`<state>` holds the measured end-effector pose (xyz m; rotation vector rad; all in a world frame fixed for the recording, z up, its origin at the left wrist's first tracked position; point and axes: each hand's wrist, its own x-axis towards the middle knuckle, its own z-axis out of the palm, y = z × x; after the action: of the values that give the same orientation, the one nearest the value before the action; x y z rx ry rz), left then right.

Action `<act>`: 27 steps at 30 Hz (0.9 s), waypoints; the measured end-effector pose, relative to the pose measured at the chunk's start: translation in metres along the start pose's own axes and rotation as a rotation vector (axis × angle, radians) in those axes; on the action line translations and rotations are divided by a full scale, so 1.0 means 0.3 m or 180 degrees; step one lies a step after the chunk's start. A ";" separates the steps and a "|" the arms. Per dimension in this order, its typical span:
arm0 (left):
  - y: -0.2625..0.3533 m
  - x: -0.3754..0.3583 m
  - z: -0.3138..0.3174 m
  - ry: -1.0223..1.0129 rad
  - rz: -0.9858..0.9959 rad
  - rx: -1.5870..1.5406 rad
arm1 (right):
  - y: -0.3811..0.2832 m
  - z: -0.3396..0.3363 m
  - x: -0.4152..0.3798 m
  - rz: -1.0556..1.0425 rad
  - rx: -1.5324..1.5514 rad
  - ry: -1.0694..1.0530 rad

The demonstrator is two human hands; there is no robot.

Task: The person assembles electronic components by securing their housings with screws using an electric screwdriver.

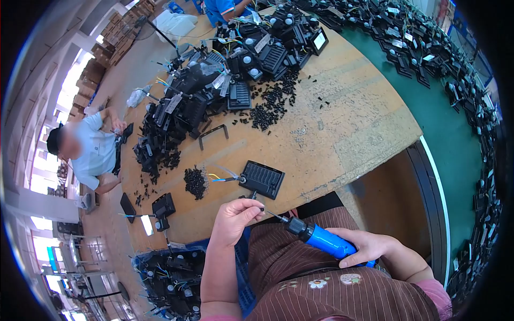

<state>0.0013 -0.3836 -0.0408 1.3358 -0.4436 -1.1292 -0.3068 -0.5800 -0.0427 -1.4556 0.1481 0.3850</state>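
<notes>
My right hand is wrapped round a blue electric screwdriver with a black front end, held over my lap. Its thin bit points left towards my left hand. The fingers of my left hand are pinched on a small dark piece, too small to name, at the tip of the bit. Just beyond that hand, near the table's edge, lies a black finned lamp housing with coloured wires and a small sensor on its left side.
The wooden table bears a large heap of black lamps, black screws and a black bracket. More lamps fill a blue-lined container. A person works at the left; another is at the top.
</notes>
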 end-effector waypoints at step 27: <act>0.104 0.054 0.089 -0.0354 0.0260 0.1530 | 0.028 -0.011 -0.013 -0.0073 0.0050 0.0030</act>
<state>-0.0012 -0.4161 -0.0110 1.6539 -0.8848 -1.0696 -0.3127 -0.5834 -0.0497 -1.4428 0.1417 0.3576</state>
